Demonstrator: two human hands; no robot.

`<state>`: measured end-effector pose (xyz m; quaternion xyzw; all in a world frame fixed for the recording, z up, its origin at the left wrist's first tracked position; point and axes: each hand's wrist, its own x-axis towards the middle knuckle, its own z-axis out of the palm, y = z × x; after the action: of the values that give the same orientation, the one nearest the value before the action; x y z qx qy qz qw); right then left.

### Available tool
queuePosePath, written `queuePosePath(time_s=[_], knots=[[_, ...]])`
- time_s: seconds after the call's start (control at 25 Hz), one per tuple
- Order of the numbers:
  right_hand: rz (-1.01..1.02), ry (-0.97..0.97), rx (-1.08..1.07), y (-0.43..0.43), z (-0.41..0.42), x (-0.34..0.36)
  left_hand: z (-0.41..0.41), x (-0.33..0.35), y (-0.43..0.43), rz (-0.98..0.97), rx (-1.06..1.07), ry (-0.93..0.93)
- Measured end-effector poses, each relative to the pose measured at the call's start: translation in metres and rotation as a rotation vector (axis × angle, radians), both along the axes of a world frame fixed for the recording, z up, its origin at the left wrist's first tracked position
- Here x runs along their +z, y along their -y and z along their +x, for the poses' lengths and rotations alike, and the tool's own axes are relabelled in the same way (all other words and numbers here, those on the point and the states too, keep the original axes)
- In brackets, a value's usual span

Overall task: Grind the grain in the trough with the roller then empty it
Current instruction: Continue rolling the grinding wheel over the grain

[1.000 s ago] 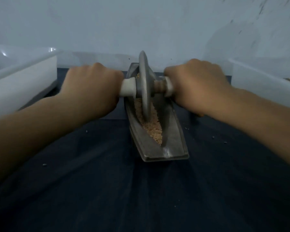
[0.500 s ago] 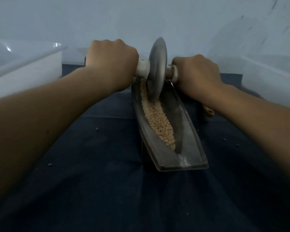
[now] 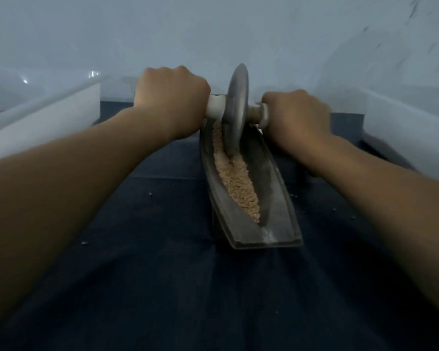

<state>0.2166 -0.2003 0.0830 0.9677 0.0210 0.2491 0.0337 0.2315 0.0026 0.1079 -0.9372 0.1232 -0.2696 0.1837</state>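
dull grey metal trough, matt and worn; the roller a smooth metal disc on a pale handle; coarse tan grain; dark cloth underneath.

The narrow, boat-shaped dark metal trough lies lengthwise toward the far edge of the tabletop, a strip of tan grain along its groove. The roller, a grey metal disc on a pale axle, stands upright in the grain at the trough's far end.
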Motion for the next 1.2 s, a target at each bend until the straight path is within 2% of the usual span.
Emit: queuePosePath(time_s=[0.12, 0.28, 0.32, 0.48, 0.64, 0.76, 0.88, 0.96, 1.08, 1.2], knots=[[-0.013, -0.079, 0.047, 0.003, -0.001, 0.004, -0.006, 0.005, 0.002, -0.005, -0.017, -0.03], [-0.205, 0.234, 0.206, 0.023, -0.071, 0.005, -0.055, -0.016, -0.034, -0.062, -0.211, 0.024], [-0.212, 0.254, 0.242, 0.024, -0.082, 0.007, -0.06, -0.017, -0.041, -0.068, -0.238, 0.04], [-0.22, 0.118, 0.101, 0.013, -0.052, 0.002, -0.036, -0.024, -0.026, -0.026, -0.098, 0.058], [-0.029, -0.046, -0.008, -0.011, 0.007, 0.017, 0.009, -0.004, -0.004, -0.104, 0.016, -0.053], [-0.128, -0.039, 0.054, -0.004, -0.014, 0.016, -0.01, -0.013, -0.014, -0.138, -0.028, -0.062], [-0.232, 0.166, 0.198, 0.014, -0.069, 0.015, -0.052, -0.023, -0.043, -0.145, -0.173, -0.035], [-0.237, 0.184, 0.253, 0.022, -0.081, 0.016, -0.058, -0.02, -0.049, -0.112, -0.207, -0.006], [-0.227, 0.137, 0.075, 0.01, -0.053, 0.008, -0.04, -0.028, -0.03, -0.079, -0.088, 0.043], [-0.084, 0.047, 0.006, -0.009, 0.0, 0.013, 0.006, -0.011, -0.01, -0.139, 0.021, -0.077]])
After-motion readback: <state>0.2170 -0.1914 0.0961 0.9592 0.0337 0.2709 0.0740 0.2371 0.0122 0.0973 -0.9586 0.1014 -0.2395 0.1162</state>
